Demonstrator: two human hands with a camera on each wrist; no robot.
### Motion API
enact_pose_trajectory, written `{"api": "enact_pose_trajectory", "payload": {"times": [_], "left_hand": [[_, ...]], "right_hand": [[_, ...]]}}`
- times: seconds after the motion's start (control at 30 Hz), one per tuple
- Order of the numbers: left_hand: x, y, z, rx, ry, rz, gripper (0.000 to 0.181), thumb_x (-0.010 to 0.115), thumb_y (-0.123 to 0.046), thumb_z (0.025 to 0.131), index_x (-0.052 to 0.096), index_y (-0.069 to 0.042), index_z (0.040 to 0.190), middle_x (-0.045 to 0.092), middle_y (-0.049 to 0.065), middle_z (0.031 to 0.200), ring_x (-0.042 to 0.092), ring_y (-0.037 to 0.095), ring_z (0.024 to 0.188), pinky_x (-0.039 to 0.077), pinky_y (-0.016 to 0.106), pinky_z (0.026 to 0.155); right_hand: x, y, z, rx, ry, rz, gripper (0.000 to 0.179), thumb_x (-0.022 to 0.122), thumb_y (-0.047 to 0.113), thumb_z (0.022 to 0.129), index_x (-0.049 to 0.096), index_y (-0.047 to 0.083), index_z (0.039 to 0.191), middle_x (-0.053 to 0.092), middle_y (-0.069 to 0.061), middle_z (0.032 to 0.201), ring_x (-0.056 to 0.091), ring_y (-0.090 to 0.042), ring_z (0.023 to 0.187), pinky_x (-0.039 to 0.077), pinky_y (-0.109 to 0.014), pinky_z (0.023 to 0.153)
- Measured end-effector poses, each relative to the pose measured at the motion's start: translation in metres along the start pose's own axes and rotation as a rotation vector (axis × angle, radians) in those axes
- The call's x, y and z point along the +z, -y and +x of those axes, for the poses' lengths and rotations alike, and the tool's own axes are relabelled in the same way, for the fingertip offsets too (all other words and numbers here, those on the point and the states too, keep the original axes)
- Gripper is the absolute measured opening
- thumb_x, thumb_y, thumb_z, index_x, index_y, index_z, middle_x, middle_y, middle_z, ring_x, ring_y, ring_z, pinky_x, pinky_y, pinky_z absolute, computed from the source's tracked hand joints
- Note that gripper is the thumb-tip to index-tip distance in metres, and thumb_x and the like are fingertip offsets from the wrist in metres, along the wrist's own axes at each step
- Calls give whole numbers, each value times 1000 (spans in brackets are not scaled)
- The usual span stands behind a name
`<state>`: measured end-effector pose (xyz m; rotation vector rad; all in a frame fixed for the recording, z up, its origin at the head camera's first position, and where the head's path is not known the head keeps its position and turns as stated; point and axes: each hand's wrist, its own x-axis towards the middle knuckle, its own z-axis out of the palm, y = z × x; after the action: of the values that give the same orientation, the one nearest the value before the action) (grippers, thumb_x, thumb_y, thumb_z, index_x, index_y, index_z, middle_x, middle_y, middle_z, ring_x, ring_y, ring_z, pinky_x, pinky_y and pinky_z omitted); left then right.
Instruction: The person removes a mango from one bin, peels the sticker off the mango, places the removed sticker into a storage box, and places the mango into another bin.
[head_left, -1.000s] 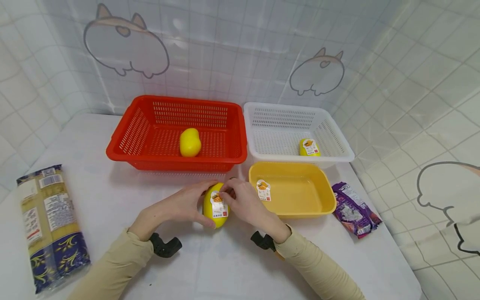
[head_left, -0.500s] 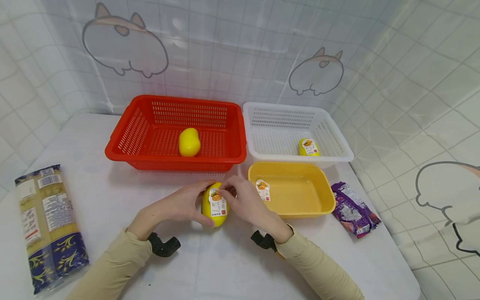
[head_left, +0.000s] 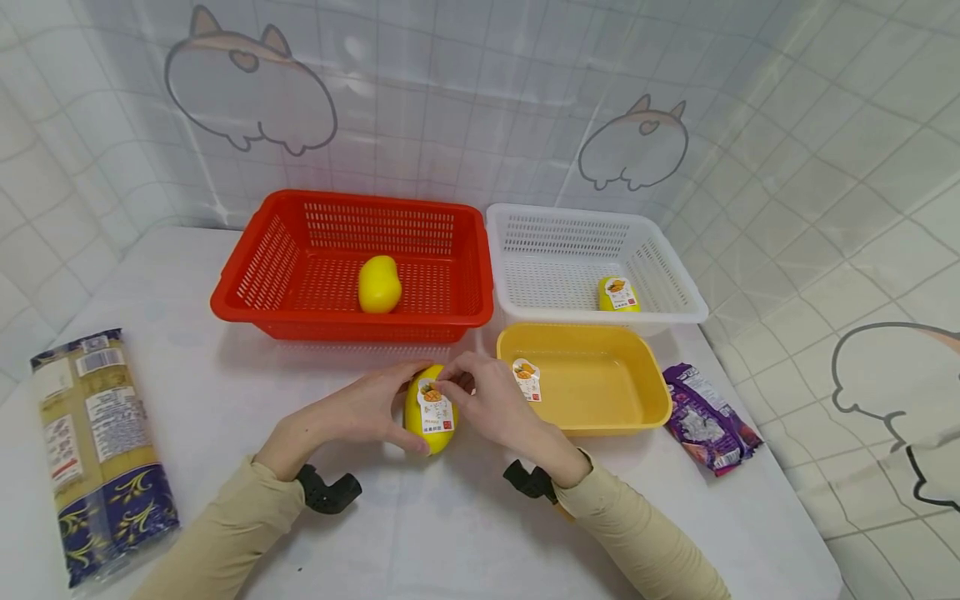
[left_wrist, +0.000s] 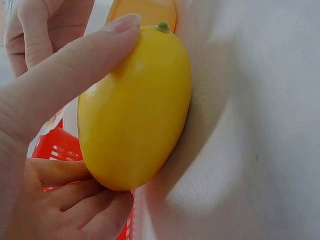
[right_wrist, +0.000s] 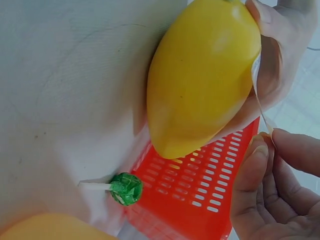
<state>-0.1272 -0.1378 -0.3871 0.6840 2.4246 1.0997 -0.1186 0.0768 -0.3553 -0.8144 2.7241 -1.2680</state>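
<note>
A yellow mango [head_left: 412, 414] lies on the white table in front of the red basket, its stem end tipped with green in the left wrist view. My left hand [head_left: 356, 410] holds it from the side, thumb [left_wrist: 85, 62] at the stem end and fingers at the other. On its upper face is a white sticker [head_left: 435, 408] printed with a mango picture. Thumb and forefinger of my right hand [head_left: 497, 407] pinch this sticker's edge. In the right wrist view the pinched part of the sticker [right_wrist: 258, 90] stands off the mango's skin.
Behind are a red basket [head_left: 360, 318] with a plain mango [head_left: 379, 285] and a white basket [head_left: 600, 318] with a stickered mango [head_left: 609, 305]. A yellow tray [head_left: 585, 422] bears another sticker [head_left: 527, 380]. Around are a purple packet [head_left: 708, 417], noodle pack [head_left: 105, 450] and green lollipop [right_wrist: 126, 189].
My right fingertips have shifted slightly at the sticker's edge, and more of its printed face shows. My left hand keeps the mango in the same spot.
</note>
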Motion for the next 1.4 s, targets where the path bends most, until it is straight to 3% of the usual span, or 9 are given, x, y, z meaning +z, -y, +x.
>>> {"api": "enact_pose_trajectory", "payload": {"times": [0.53, 0.9, 1.17, 1.4], "left_hand": [[1, 2, 0, 18, -4, 16, 106, 92, -46, 66, 37, -13, 151, 46, 0, 149, 46, 22, 137, 38, 44, 116], [2, 3, 1, 16, 2, -7, 109, 93, -45, 65, 35, -16, 152, 45, -4, 149, 45, 19, 137, 38, 42, 116], [2, 2, 1, -18, 5, 6, 116, 93, -47, 63, 30, -13, 155, 42, 1, 154, 43, 22, 140, 36, 43, 117], [1, 2, 1, 16, 5, -11, 113, 93, -45, 64, 32, -14, 154, 44, -2, 150, 44, 20, 138, 37, 43, 117]], "right_hand": [[-5, 3, -1, -9, 17, 51, 7, 73, 12, 91, 73, 5, 94, 70, 0, 82, 60, -9, 71, 54, -21, 64], [-11, 3, -2, -13, -34, 72, 7, 75, 11, 90, 75, 5, 94, 72, -2, 83, 62, -9, 72, 57, -25, 67], [-26, 7, -2, 76, -35, 79, 9, 72, 16, 92, 75, 9, 97, 69, 1, 82, 62, -13, 70, 55, -24, 64], [-43, 8, -3, 103, -40, 64, 12, 71, 17, 93, 76, 9, 101, 70, 1, 87, 61, -14, 75, 56, -26, 69]]}}
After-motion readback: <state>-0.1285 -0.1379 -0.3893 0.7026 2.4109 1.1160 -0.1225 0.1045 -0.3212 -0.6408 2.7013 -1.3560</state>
